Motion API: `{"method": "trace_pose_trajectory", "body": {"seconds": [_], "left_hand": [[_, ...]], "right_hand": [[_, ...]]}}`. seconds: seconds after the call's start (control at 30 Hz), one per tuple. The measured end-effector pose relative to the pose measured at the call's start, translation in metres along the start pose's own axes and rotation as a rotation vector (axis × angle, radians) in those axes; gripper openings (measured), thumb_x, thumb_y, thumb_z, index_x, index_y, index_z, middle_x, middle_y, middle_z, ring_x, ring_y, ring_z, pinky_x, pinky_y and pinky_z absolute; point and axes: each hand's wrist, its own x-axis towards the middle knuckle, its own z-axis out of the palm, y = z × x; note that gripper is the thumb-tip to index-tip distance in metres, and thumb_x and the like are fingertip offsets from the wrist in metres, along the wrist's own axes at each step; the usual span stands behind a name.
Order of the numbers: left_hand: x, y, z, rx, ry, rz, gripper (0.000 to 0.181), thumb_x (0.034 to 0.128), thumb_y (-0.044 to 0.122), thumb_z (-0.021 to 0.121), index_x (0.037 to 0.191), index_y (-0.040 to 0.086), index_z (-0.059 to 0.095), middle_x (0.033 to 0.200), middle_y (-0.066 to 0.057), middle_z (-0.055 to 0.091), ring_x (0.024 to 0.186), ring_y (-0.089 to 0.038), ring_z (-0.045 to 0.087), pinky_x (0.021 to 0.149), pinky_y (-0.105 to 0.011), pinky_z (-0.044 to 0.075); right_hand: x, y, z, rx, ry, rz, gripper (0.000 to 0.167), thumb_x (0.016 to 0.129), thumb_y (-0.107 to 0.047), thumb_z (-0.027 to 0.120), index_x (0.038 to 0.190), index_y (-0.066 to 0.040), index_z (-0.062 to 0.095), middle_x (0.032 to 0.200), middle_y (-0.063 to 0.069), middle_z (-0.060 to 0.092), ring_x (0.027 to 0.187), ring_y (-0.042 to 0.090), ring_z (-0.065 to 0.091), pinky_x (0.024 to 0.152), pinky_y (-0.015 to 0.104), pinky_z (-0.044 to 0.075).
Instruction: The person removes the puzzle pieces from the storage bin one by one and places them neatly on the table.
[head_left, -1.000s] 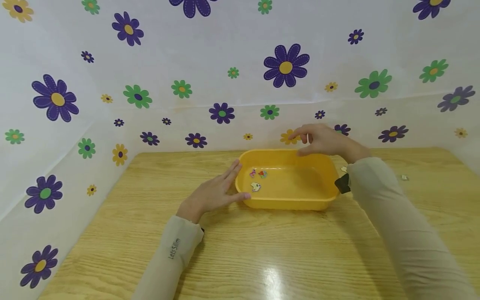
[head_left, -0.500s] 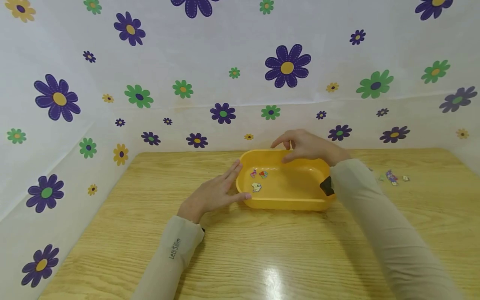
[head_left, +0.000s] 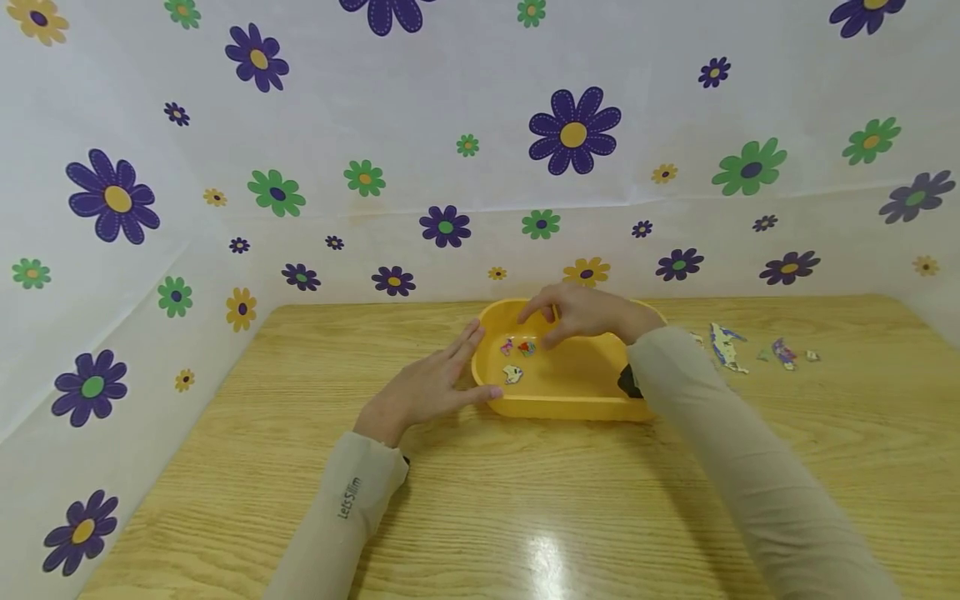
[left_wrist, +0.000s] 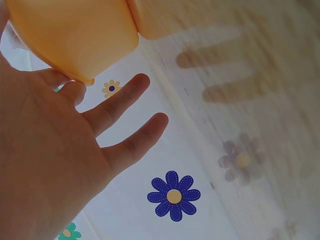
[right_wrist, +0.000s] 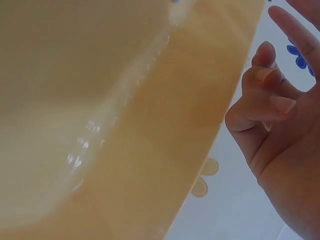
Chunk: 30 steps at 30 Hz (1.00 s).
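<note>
A yellow plastic tub [head_left: 577,409] stands on the wooden table. On its floor at the left lie a small pink piece [head_left: 507,347], a red-and-blue piece [head_left: 527,348] and a larger whitish piece [head_left: 513,374], all flat and irregular. My left hand [head_left: 420,387] rests against the tub's left end, thumb on the near rim. In the left wrist view, two fingers of the left hand [left_wrist: 50,150] extend free of the tub. My right hand [head_left: 585,312] hovers over the tub, index finger and thumb apart near the red-and-blue piece. Nothing shows in the right hand [right_wrist: 295,130].
Right of the tub, several flat pieces lie on the table [head_left: 480,500]: a whitish-and-blue one [head_left: 726,348], a purple one [head_left: 783,354] and a tiny pale one [head_left: 812,356]. The right sleeve [head_left: 720,417] crosses near them. A flower-printed sheet [head_left: 495,83] hangs behind.
My right hand has moved left and down over the tub toward the pieces inside. More table pieces show from behind the right sleeve. My left hand and the tub have stayed put.
</note>
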Motion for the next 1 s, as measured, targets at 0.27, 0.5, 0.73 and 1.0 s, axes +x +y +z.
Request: {"method": "trace_pose_trajectory", "body": {"seconds": [0.27, 0.5, 0.73, 1.0], "left_hand": [[-0.001, 0.0, 0.0, 0.002, -0.001, 0.001, 0.1, 0.0941, 0.076, 0.042, 0.164, 0.017, 0.003, 0.169, 0.004, -0.006, 0.149, -0.034, 0.027, 0.115, -0.054, 0.033], [-0.001, 0.0, -0.001, 0.001, -0.004, 0.001, 0.1, 0.0936, 0.078, 0.041, 0.164, 0.018, 0.002, 0.169, 0.006, -0.007, 0.149, -0.033, 0.027, 0.115, -0.055, 0.034], [-0.001, -0.001, -0.001, 0.015, 0.009, 0.014, 0.099, 0.0953, 0.075, 0.043, 0.164, 0.016, 0.003, 0.17, 0.003, -0.005, 0.149, -0.033, 0.027, 0.115, -0.054, 0.034], [-0.001, -0.001, 0.001, 0.02, 0.016, 0.015, 0.099, 0.0948, 0.075, 0.043, 0.164, 0.016, 0.004, 0.169, 0.003, -0.004, 0.149, -0.032, 0.027, 0.115, -0.052, 0.034]], "right_hand": [[0.011, -0.003, 0.013, -0.008, -0.069, -0.019, 0.039, 0.081, -0.005, 0.079, 0.119, 0.0, 0.073, 0.087, 0.015, 0.057, 0.081, 0.021, 0.047, 0.068, 0.03, 0.039], [0.017, -0.007, 0.021, 0.005, -0.158, -0.028, 0.037, 0.083, -0.004, 0.079, 0.119, 0.001, 0.072, 0.087, 0.015, 0.059, 0.074, 0.017, 0.048, 0.066, 0.028, 0.041], [0.021, -0.003, 0.024, -0.047, -0.178, -0.04, 0.039, 0.082, -0.006, 0.079, 0.12, 0.001, 0.073, 0.088, 0.01, 0.064, 0.073, 0.013, 0.051, 0.068, 0.026, 0.045], [0.024, -0.009, 0.028, -0.069, -0.254, 0.047, 0.041, 0.081, -0.005, 0.079, 0.122, -0.002, 0.073, 0.08, 0.001, 0.057, 0.073, 0.014, 0.047, 0.066, 0.025, 0.041]]}}
